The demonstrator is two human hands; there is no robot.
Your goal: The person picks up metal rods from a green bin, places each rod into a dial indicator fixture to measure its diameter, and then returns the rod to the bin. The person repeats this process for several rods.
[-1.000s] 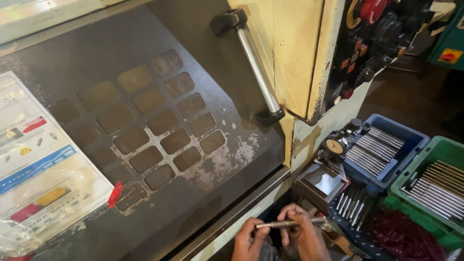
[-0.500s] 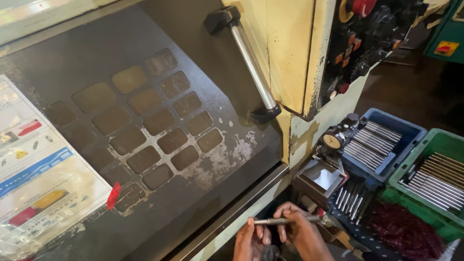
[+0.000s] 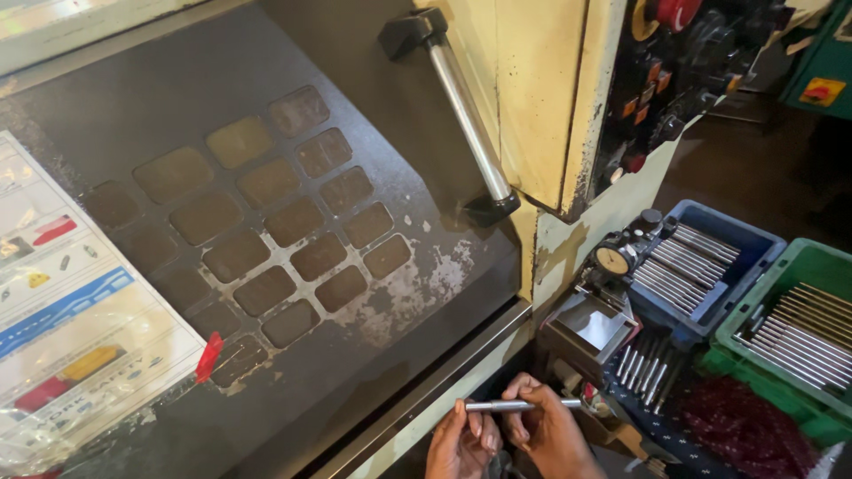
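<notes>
A: What are the hands doing?

B: Both sit at the bottom of the view, about 6 o'clock. The left hand (image 3: 457, 443) and the right hand (image 3: 550, 430) share a thin metal rod (image 3: 519, 405) that lies nearly level between them. The left fingers (image 3: 461, 410) close on its left end; the right fingers (image 3: 524, 390) curl over the middle, and the far end pokes out towards 3 o'clock.

A: So both are gripping?

B: Yes, both are closed on the rod, held just in front of the machine's lower edge.

A: What is around them?

B: At 2 o'clock from the hands stands a small gauge fixture (image 3: 593, 330) with a round dial (image 3: 612, 260) on top. Just beside it, loose rods (image 3: 646, 368) lie on a dark surface. Further towards 3 o'clock a blue bin (image 3: 754, 244) holds a row of similar rods, and a green bin (image 3: 812, 266) next to it holds longer ones. A dark red cloth (image 3: 741, 426) lies below the green bin.

A: And the upper left?

B: A big dark machine door (image 3: 177, 115) with worn square patches fills it. A metal bar handle (image 3: 466, 120) runs slantwise at 12 o'clock, and a laminated instruction sheet (image 3: 71, 355) is taped on at 9 o'clock. A control panel (image 3: 674, 80) with coloured buttons sits at 1 o'clock.
</notes>
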